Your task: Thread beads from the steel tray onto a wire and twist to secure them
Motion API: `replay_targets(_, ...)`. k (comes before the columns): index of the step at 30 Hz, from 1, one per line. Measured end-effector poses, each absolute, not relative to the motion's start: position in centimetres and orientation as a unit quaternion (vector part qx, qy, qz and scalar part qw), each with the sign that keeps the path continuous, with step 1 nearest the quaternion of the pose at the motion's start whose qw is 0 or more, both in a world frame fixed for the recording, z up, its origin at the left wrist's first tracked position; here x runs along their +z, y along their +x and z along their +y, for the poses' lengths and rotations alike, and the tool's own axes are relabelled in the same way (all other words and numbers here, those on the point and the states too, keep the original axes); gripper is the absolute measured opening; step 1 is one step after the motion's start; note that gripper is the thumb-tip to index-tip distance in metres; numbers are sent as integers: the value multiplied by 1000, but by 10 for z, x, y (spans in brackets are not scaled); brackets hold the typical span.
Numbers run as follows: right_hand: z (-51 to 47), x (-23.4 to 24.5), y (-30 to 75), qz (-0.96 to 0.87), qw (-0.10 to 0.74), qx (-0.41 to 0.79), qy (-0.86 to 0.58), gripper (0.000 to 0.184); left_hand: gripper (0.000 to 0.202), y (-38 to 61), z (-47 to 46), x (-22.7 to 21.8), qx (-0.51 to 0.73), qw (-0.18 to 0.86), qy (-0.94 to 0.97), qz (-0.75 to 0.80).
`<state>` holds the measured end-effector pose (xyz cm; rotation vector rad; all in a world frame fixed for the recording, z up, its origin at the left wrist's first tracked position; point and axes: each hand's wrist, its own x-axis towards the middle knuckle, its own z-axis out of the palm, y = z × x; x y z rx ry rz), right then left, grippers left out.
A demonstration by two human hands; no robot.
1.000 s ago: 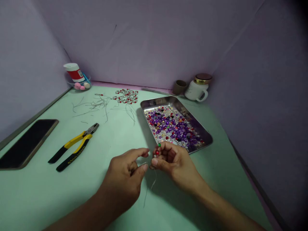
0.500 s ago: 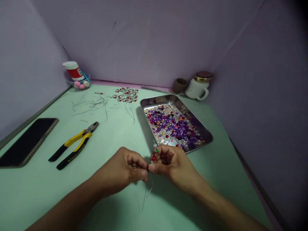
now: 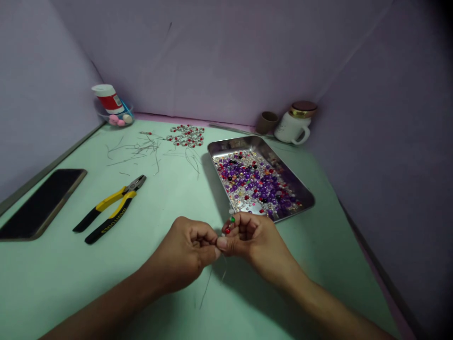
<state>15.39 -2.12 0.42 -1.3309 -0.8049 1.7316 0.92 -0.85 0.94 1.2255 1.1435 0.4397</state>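
Observation:
Close together in front of the tray, my left hand (image 3: 193, 245) and my right hand (image 3: 249, 238) meet fingertip to fingertip. Both are closed in a pinch on a beaded wire (image 3: 228, 231) carrying red, green and white beads. The beads stand up along my right fingers, while thin loose wire ends hang below my fingertips. Exactly where the wire is gripped is hidden by the fingers. Just behind my right hand lies a metal tray (image 3: 297, 210) of loose purple, red, clear and black beads (image 3: 262, 184).
Yellow and black pliers (image 3: 106, 210) and a dark phone (image 3: 44, 204) lie at left. Cut wire pieces (image 3: 141, 148) and a red-beaded chain (image 3: 186, 136) sit farther back. A bowl (image 3: 130, 118) holding a white and red bottle, a brown cup (image 3: 266, 123) and a lidded mug (image 3: 292, 127) stand along the back.
My left thumb has closed in toward my index fingertip and right thumb. The hanging wire ends have swung slightly. The whole view has shifted a little.

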Motion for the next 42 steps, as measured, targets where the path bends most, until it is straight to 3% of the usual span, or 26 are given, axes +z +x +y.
replay_targets(7, -15, 11, 167, -325, 414, 673, -520, 34, 12, 8, -1, 7, 184, 720, 437, 508)
replay_targets(16, -13, 3, 164, -372, 360, 678, -522, 31, 8, 12, -4, 6, 160, 703, 469, 510)
replay_targets(28, -14, 1, 167, -307, 346, 748, -476, 35, 6, 9, -4, -6, 248, 725, 507, 394)
replay_targets(35, -16, 5, 164, -361, 342, 712, -496, 36, 12, 10, 0, -13, 299, 770, 367, 428)
replay_targets(42, -20, 1, 163, -399, 351, 673, -515, 26, 18, 8, 2, -17, 287, 769, 377, 431)
